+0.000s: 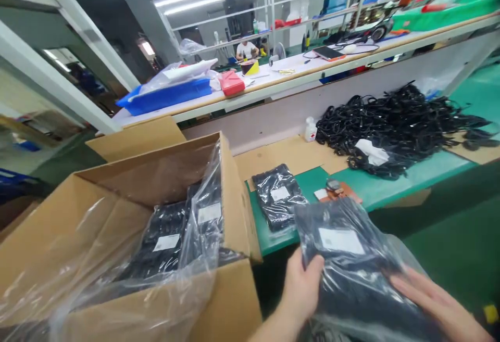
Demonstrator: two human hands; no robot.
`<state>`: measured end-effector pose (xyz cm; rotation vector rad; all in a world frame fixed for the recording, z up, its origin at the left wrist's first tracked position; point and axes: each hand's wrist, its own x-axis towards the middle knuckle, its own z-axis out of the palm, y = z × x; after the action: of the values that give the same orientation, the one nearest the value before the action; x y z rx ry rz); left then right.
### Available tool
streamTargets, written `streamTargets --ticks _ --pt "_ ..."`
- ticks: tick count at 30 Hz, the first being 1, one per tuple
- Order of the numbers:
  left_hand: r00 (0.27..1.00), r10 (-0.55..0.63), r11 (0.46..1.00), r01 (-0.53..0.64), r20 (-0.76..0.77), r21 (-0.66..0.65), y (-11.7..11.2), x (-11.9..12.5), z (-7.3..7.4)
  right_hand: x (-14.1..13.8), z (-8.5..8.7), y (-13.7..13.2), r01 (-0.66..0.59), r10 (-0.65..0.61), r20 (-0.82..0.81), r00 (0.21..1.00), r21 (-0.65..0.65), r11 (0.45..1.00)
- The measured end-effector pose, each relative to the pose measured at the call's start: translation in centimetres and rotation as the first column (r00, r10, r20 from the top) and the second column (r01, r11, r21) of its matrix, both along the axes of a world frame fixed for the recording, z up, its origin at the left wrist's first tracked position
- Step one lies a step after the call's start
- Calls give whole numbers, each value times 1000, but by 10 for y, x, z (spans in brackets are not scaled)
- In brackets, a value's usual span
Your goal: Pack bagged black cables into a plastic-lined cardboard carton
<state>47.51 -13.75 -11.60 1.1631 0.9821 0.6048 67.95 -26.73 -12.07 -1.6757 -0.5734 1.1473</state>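
My left hand grips the left edge of a clear plastic bag of black cables with a white label, thumb on top. On the bag's right side lies my right hand, fingers stretched flat along it. I hold the bag low in front of me, right of a large cardboard box lined with clear plastic. Several similar labelled bags lie inside the box. Another labelled bag rests on the green bench top just beyond.
A big heap of loose black cables covers the bench at right, with a small white bottle beside it. A raised shelf behind carries a blue tray, a red box and tape. A person sits far back.
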Motion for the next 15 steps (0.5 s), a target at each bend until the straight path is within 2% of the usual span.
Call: streamTargets --ticks 2,3,4,6,8,11,13,15 --pt "989 140 979 -131 -47 159 36 19 -3 28 -11 61 -35 36 -170 985 7 999" --pt "976 204 960 -186 -71 209 55 27 -6 38 -15 94 -106 119 -210 970 71 992" --pt "960 265 940 -235 -95 249 74 32 -10 46 -19 128 -191 215 -198 956 132 973" --pt "922 363 899 -310 -131 311 110 39 -21 54 -29 189 -263 293 -182 939 172 949" --pt "888 425 872 -350 -175 341 138 40 -38 54 -46 236 -325 352 -153 923 175 929" --pt "814 482 869 -395 -325 299 162 34 -70 46 -82 273 -350 354 -42 934 91 932" --pt "749 489 872 -419 -448 252 167 29 -89 38 -106 278 -315 314 84 946 0 949" --pt "696 471 880 -416 -542 230 166 25 -101 33 -123 273 -286 294 208 933 -70 956"
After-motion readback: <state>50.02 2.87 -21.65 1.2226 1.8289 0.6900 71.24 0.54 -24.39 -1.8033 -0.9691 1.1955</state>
